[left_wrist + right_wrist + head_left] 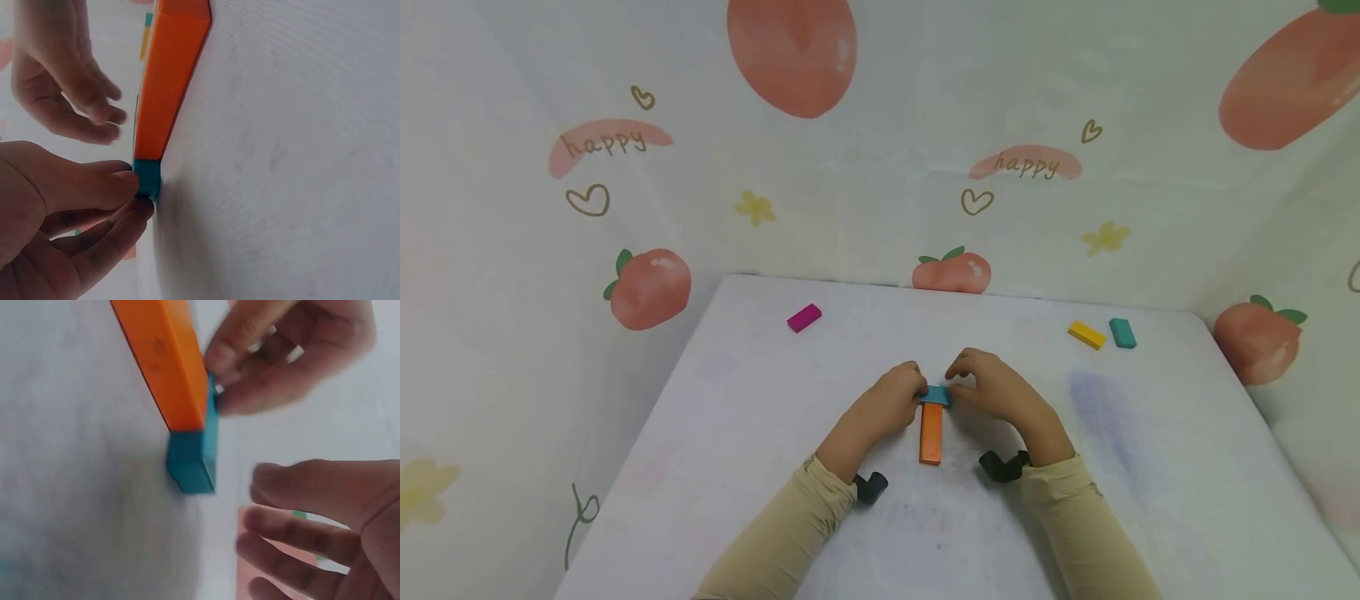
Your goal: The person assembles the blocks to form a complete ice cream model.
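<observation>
A teal block (936, 396) lies crosswise against the far end of an orange block (931, 434), the two touching in a T shape on the white table. My left hand (891, 402) pinches the left end of the teal block; the left wrist view shows thumb and fingers of the hand (75, 219) on the block (147, 178). My right hand (992, 387) is just off the teal block's right end. In the right wrist view a gap separates the relaxed fingers of this hand (325, 525) from the block (192, 464).
On the white table (700, 467) a magenta block (804, 317) lies at the back left. A yellow block (1086, 335) and another teal block (1123, 333) lie at the back right. Behind the table hangs a fruit-patterned cloth (865, 183).
</observation>
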Available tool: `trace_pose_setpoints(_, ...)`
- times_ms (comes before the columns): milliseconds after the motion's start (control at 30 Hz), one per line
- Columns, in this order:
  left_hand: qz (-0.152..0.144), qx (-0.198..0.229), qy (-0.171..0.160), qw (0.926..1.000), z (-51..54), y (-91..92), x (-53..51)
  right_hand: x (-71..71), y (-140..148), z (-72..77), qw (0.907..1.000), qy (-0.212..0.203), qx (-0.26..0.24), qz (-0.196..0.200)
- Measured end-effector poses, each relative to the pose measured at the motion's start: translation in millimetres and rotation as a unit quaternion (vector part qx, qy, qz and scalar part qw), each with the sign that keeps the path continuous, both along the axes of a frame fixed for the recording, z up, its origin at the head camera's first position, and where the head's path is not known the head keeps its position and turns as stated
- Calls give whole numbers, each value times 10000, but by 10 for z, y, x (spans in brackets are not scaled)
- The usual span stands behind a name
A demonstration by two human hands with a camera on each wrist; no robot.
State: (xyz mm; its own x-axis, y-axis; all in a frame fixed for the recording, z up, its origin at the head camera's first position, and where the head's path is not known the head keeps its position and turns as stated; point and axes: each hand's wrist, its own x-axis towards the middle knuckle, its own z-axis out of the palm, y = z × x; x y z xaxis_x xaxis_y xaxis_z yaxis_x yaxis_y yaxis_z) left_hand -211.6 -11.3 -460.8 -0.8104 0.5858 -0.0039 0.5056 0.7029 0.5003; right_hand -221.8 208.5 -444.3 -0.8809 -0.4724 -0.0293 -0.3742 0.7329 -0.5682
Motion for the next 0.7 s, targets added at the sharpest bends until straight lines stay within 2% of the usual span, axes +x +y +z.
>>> trace_pose_setpoints(133,63,-110,-34,9999,-15,26,-2,-66,176,19,9972,502,-96,-539)
trace_pose_setpoints(267,72,-65,-6,10000,-19,23,20,-125,409,40,9900,857,-229,-1094)
trace_pose_setpoints(467,88,49,4,9999,8,-5,34,-205,736,84,9796,1034,-193,-1712)
trace_pose_setpoints(600,76,118,6,9999,10,-18,36,-258,964,65,9726,1189,-58,-1997)
trace_pose_setpoints(700,62,136,27,9999,7,-24,41,-292,1147,42,9691,1153,54,-2179)
